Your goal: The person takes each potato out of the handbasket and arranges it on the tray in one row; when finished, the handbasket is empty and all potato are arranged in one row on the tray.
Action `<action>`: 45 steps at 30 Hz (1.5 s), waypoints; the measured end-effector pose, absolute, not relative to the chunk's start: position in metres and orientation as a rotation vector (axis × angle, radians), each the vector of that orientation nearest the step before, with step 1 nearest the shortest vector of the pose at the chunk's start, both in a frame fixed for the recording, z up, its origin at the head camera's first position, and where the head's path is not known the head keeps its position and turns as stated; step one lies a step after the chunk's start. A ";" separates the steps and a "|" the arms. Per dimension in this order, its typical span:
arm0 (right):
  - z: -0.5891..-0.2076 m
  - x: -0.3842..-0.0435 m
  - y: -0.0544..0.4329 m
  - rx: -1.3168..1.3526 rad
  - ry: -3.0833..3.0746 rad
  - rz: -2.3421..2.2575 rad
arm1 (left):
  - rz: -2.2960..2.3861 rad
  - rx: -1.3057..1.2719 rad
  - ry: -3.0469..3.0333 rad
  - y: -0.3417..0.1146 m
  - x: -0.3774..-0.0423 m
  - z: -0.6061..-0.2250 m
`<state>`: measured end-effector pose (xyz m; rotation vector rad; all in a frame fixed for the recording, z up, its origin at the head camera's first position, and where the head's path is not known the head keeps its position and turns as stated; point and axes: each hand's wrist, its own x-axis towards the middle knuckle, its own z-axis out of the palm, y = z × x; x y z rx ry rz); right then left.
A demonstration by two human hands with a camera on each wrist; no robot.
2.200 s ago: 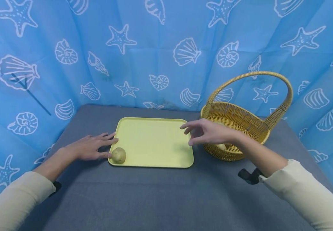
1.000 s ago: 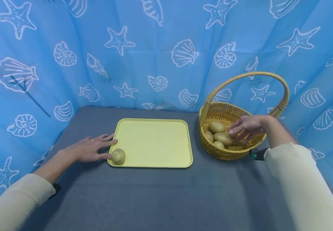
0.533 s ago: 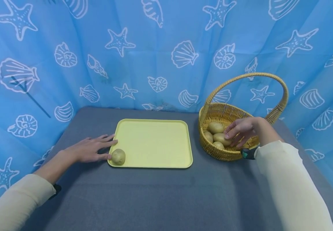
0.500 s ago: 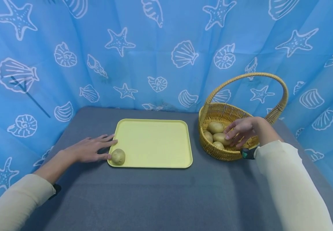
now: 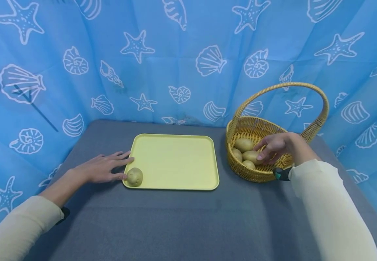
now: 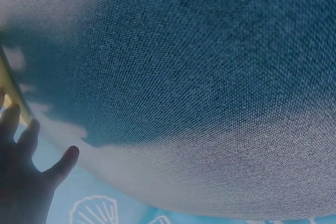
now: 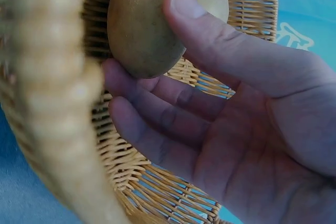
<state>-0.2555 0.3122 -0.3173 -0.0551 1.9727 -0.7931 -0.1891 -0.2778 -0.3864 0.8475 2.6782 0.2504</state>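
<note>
My left hand lies with fingers spread at the left edge of a yellow tray. Its thumb tip is at a potato in the tray's near left corner. The left wrist view shows this hand only at the lower left, with no potato visible. Over at the wicker basket, my right hand reaches inside and pinches a potato. In the right wrist view, the thumb presses one side of this potato and the fingers curl at its end.
Other potatoes lie beside the pinched one in the basket. A tall arched handle rises over the right hand. Dark grey cloth covers the table, and a blue shell-patterned curtain stands behind.
My right hand has gone from above the tray's right side into the basket, then shifted left onto a potato, thumb and fingers closing on it. My left hand has stayed in place.
</note>
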 end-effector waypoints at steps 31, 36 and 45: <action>-0.259 -0.201 0.293 -0.871 2.264 -0.737 | 0.273 0.869 2.687 -0.284 -0.192 -0.393; -0.262 -0.194 0.267 -0.961 2.286 -0.757 | 0.275 0.878 2.685 -0.283 -0.190 -0.391; -0.274 -0.185 0.216 -1.064 2.281 -0.775 | 0.262 0.873 2.683 -0.282 -0.189 -0.389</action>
